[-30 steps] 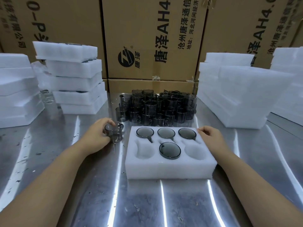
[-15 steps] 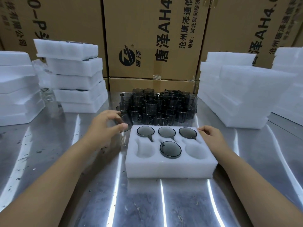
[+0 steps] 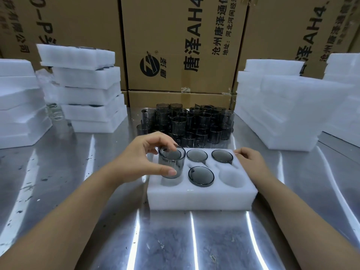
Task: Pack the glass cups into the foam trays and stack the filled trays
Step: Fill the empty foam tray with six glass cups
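Note:
A white foam tray [image 3: 200, 199] lies on the steel table in front of me. Smoky glass cups sit in its back pockets [image 3: 197, 155] [image 3: 222, 156] and in the front middle pocket [image 3: 201, 176]; the front right pocket [image 3: 232, 177] is empty. My left hand [image 3: 140, 160] grips a smoky glass cup [image 3: 171, 164] upright over the tray's front left pocket, hiding the back left one. My right hand [image 3: 251, 160] rests on the tray's back right corner, fingers curled. A cluster of several loose cups [image 3: 187, 123] stands behind the tray.
Stacked filled foam trays [image 3: 87, 88] stand at back left, with more foam [image 3: 17, 102] at the far left. Piles of foam trays [image 3: 278, 106] rise at the right. Cardboard boxes [image 3: 181, 43] wall off the back.
My left hand has carried the cup from the table left of the tray rightwards, to above the tray's front left pocket. My right hand has stayed on the tray corner.

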